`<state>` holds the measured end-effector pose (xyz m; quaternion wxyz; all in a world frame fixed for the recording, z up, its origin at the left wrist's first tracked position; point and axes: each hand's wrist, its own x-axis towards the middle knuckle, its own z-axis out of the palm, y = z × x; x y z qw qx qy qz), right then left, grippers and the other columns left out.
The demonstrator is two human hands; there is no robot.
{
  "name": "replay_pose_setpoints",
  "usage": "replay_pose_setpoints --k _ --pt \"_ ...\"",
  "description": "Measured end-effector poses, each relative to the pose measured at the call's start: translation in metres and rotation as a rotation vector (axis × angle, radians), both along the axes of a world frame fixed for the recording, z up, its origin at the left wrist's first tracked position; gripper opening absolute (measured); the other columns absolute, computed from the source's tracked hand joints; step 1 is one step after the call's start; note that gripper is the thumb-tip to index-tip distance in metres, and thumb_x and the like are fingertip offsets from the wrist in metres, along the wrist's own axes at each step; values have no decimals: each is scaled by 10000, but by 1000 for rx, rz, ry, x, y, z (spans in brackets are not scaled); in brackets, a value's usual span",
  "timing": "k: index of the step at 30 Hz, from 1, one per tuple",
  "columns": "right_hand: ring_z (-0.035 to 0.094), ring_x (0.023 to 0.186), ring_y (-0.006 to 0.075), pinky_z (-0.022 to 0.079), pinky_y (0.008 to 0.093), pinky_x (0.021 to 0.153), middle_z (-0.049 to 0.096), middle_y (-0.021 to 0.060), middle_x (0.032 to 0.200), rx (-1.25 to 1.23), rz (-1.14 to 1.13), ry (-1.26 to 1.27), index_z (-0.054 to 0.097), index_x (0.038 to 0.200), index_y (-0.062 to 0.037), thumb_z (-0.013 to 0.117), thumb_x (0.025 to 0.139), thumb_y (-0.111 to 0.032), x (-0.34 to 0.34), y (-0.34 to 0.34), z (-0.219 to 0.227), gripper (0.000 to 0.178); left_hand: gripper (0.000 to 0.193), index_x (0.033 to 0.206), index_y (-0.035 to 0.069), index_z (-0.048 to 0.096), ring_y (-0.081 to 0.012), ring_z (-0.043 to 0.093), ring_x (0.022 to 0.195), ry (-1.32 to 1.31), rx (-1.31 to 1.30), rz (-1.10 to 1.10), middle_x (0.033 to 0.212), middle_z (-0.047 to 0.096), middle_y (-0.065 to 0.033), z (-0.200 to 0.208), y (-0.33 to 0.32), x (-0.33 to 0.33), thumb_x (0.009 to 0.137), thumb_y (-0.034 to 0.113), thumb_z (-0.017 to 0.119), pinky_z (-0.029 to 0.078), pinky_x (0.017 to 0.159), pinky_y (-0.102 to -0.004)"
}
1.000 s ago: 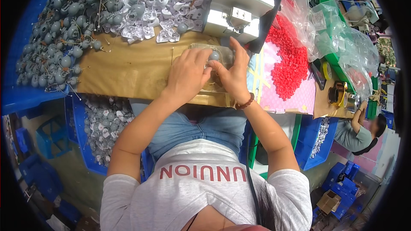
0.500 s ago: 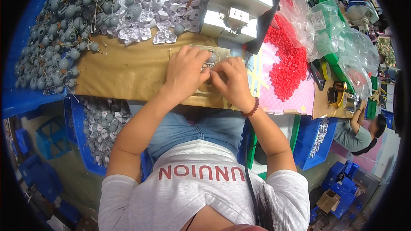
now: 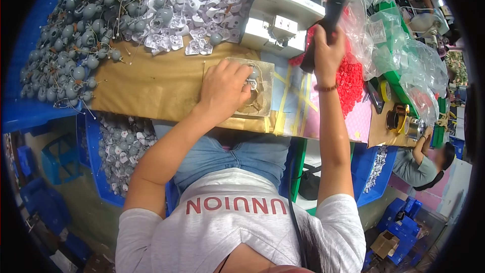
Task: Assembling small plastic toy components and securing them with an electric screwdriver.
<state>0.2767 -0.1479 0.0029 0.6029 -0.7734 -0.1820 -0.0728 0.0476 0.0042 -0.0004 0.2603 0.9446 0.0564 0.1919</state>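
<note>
The big change is in the right hand (image 3: 328,55). Half a second ago it is down by the left hand (image 3: 222,88), with its fingers close to the little parts. Now it is up and away to the right, wrapped around a long black tool (image 3: 333,12). The tool leans, and its ends poke out past the hand. It is just beside the white machine (image 3: 284,2), near the heap of red bits (image 3: 349,83). The right arm now hides some of that heap.

The left hand stays in nearly the same spot. Its fingers bend down over a gray ball (image 3: 253,74), and the thumb is tucked in below them. I can't tell if it is pinching the ball or only pressing on it. The ball sits in the flat board (image 3: 266,102), close to a little white part (image 3: 253,85). With the right hand gone, I can see the board's right side better.

The board lies on the brown paper (image 3: 146,86). The pile of gray balls (image 3: 63,55) and the white pieces (image 3: 194,0) look the same as before.
</note>
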Motion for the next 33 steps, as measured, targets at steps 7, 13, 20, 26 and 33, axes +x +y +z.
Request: replay_pose_setpoints --k 7,13,20,26,33 --pt "652 648 134 532 252 639 680 83 788 561 362 -286 532 1093 42 715 842 42 -45 39 109 311 326 1070 76 657 -301 566 973 25 -28 1 974 611 -86 5 0 -1 759 147 726 458 855 -428" --pt "572 546 103 438 253 505 598 22 652 366 321 100 589 796 -41 681 869 -41 -56 73 87 118 333 1067 74 657 -305 571 977 1 -35 -3 990 621 -90 1 -1 1 751 148 731 468 849 -423" --pt "634 614 167 525 302 614 651 94 736 169 514 44 416 1315 79 695 834 -15 -39 74 79 564 327 1052 74 653 -313 576 966 -20 -25 2 990 625 -94 -2 1 1 744 148 731 477 833 -435" --pt "626 595 114 514 260 555 636 25 701 395 565 131 507 960 -18 722 796 48 -108 61 78 278 325 1050 72 635 -305 570 969 -24 -31 8 958 602 -83 -6 1 -1 747 150 719 473 817 -435" --pt "614 668 95 494 245 594 652 27 775 376 551 64 584 928 -3 749 797 19 -118 54 60 212 325 1040 82 609 -295 560 930 -39 -28 18 911 568 -70 -8 0 1 747 161 724 465 796 -439"
